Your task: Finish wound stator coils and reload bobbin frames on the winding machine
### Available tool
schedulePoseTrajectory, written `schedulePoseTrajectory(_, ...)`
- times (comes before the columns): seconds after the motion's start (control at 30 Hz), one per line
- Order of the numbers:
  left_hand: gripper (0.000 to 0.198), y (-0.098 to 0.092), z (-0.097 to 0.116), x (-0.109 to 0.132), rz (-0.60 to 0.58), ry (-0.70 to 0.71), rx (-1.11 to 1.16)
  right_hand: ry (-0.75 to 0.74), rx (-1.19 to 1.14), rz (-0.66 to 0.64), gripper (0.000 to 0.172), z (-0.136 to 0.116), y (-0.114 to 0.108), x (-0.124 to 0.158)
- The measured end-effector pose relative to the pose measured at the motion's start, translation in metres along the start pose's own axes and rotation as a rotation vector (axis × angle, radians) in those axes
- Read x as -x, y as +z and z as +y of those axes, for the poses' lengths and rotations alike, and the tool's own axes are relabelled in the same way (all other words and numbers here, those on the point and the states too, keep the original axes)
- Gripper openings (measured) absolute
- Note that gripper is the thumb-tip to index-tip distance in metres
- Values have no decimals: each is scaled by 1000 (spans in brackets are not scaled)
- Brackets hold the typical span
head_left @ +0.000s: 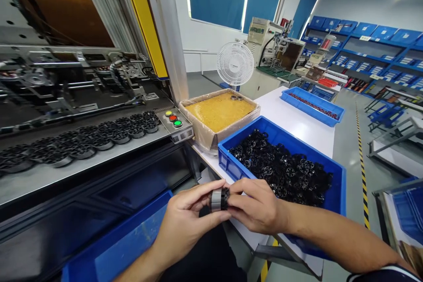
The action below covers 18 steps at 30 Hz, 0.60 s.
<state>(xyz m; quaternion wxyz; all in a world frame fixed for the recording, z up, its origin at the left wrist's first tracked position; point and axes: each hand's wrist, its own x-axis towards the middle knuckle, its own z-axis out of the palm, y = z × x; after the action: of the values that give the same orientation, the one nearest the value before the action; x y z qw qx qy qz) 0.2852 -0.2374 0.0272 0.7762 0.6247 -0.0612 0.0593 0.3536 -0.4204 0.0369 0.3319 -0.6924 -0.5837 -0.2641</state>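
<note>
Between my two hands is a small round part (217, 200) with a grey metal band and a black plastic face. My left hand (190, 216) is closed around its grey side, with thumb and fingers at its rim. On the black side, the fingers of my right hand (253, 205) press against the part; their tips are partly hidden. Just beyond my right hand, a blue bin (280, 130) holds a heap of black plastic pieces (280, 167). At left, rows of similar round grey-and-black parts (82, 145) lie on the machine's metal ledge.
A control box (173, 121) with yellow, red and green buttons sits at the ledge's end. Beside it stands a carton (205, 134) lined with plastic, with yellow material inside. A white fan (235, 64), a long blue tray (312, 108) and a lower blue bin (132, 238) are around.
</note>
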Motion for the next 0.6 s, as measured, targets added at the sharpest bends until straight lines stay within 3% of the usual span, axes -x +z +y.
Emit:
schedulePoseTrajectory(0.1, 57, 0, 0, 0, 8, 67, -77, 42, -38, 66, 21, 4, -1, 2)
schedulePoseTrajectory(0.2, 57, 2, 1, 0, 19, 72, -86, 52, -61, 27, 35, 6, -2, 3)
schedulePoseTrajectory(0.37, 56, 1, 3, -1, -9, 57, -30, -15, -87, 31, 31, 5, -3, 0)
schedulePoseTrajectory(0.6, 56, 1, 5, -1, -34, -23, 61, 29, -124, 44, 33, 5, -3, -1)
